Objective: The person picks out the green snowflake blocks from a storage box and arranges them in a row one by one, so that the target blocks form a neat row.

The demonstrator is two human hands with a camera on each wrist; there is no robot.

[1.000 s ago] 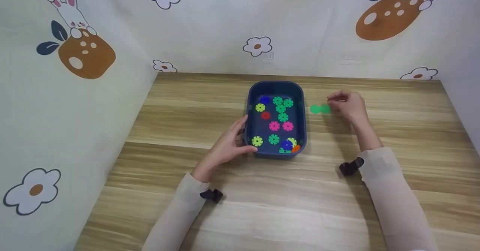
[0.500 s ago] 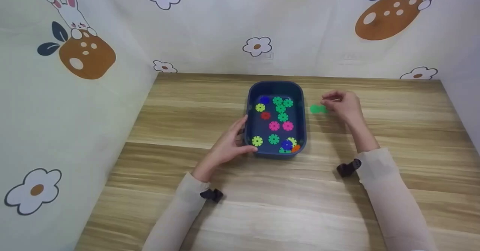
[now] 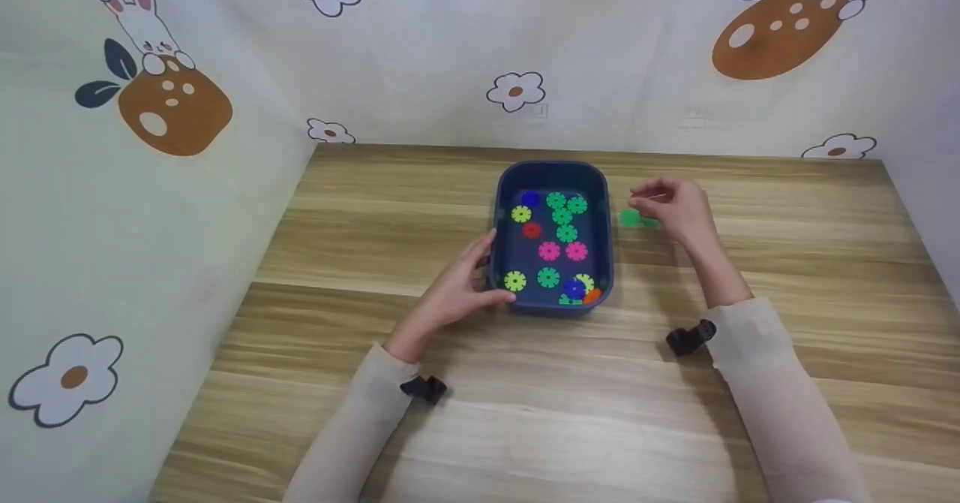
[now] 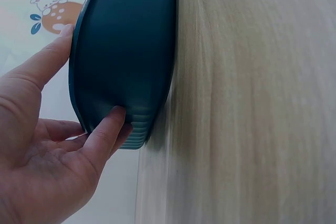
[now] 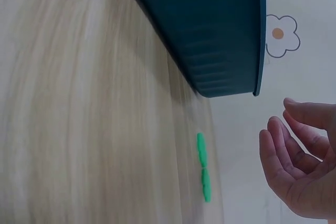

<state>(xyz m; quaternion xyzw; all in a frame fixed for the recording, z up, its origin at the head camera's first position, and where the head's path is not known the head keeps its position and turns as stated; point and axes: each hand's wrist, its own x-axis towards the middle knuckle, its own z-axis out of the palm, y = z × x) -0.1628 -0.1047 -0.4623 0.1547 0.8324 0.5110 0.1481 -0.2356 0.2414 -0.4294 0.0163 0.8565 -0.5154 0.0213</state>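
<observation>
My left hand (image 3: 454, 289) holds the dark blue plastic bin (image 3: 555, 311) at its near left corner. In the left wrist view, the thumb touches the rim and the fingers (image 4: 107, 129) lie against the outer wall. Inside the bin lie several notched snowflake discs, among them a pink disc (image 3: 549, 251), a red disc (image 3: 532, 230) and a yellow disc (image 3: 515, 281). My right hand (image 3: 681, 210) hovers right of the bin with loosely curled fingers; nothing shows between them in the right wrist view. Below it, two green discs (image 3: 630, 218) lie side by side on the table, partly covered by the hand.
The wood-grain table (image 3: 390, 210) meets a patterned wall covering (image 3: 420, 60) at the back and on the left side. A black wrist camera (image 3: 424, 390) sits at the left cuff and another black camera (image 3: 690, 337) at the right cuff.
My right hand has moved left toward the bin, over the green discs, covering more of the right one. The left hand and the bin have stayed in place.
</observation>
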